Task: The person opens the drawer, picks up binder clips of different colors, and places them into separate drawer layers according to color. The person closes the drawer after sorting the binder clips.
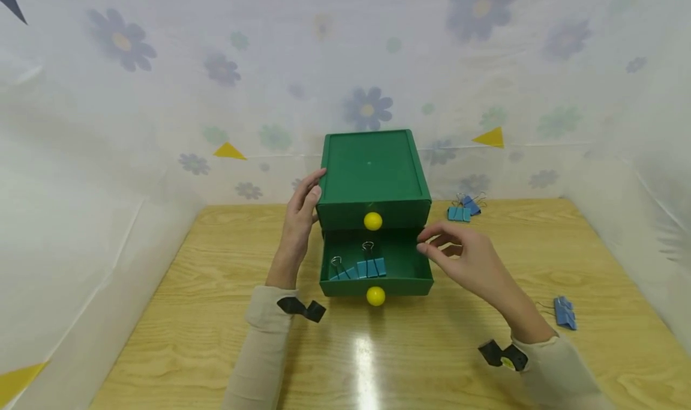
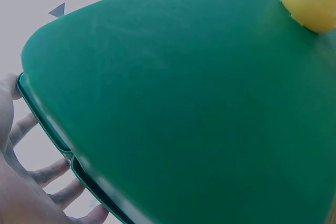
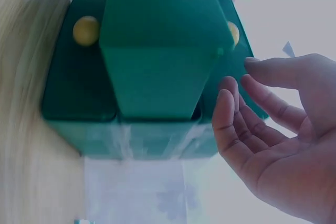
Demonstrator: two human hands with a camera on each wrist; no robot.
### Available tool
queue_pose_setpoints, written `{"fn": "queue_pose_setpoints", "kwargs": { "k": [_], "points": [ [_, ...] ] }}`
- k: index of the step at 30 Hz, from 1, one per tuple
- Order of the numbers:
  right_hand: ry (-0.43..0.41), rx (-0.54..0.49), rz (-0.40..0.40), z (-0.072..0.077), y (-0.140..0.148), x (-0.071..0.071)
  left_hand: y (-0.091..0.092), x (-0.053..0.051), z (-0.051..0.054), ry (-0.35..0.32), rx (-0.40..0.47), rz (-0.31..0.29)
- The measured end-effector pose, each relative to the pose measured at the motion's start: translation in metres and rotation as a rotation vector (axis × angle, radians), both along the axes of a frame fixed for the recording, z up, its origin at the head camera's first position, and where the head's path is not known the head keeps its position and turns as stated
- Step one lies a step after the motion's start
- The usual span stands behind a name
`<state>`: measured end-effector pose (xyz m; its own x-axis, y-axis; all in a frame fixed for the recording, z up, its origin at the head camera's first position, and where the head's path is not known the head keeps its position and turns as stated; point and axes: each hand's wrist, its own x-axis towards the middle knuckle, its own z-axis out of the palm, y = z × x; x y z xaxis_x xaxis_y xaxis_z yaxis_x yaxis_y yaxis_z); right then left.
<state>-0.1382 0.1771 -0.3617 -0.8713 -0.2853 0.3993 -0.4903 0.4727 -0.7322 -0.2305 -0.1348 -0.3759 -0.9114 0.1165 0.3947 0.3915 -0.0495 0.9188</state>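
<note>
A green drawer cabinet (image 1: pixel 372 164) stands on the table, its middle drawer (image 1: pixel 407 288) pulled out by a yellow-knobbed front. Inside, toward the drawer's left and middle, lie two teal binder clips, one tilted (image 1: pixel 345 274) and one facing forward (image 1: pixel 372 268). My left hand (image 1: pixel 297 230) rests on the cabinet's left side, fingers extended along it; the left wrist view shows those fingers (image 2: pixel 55 171) against the side edge. Beside the drawer's right rim is my right hand (image 1: pixel 475 266), fingers loosely bent. Nothing shows between its thumb and fingers (image 3: pixel 226 119) in the right wrist view.
Behind the cabinet's right side sit a teal binder clip (image 1: pixel 459 214) and a blue one (image 1: pixel 471 205). Another blue binder clip (image 1: pixel 565 313) lies farther right, near my right forearm. Flower-patterned white sheeting (image 1: pixel 259 86) walls in the wooden table (image 1: pixel 189 314).
</note>
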Motion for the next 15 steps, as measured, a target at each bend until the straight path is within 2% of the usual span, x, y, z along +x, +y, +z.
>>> {"fn": "queue_pose_setpoints", "kwargs": {
  "k": [7,15],
  "points": [
    [0.029,0.015,-0.058,-0.006,0.023,-0.006,0.0,-0.001,0.0,0.007,-0.002,0.0],
    [0.059,0.048,-0.111,-0.012,0.045,-0.024,0.0,-0.002,0.0,0.008,0.002,0.0]
  ]
}}
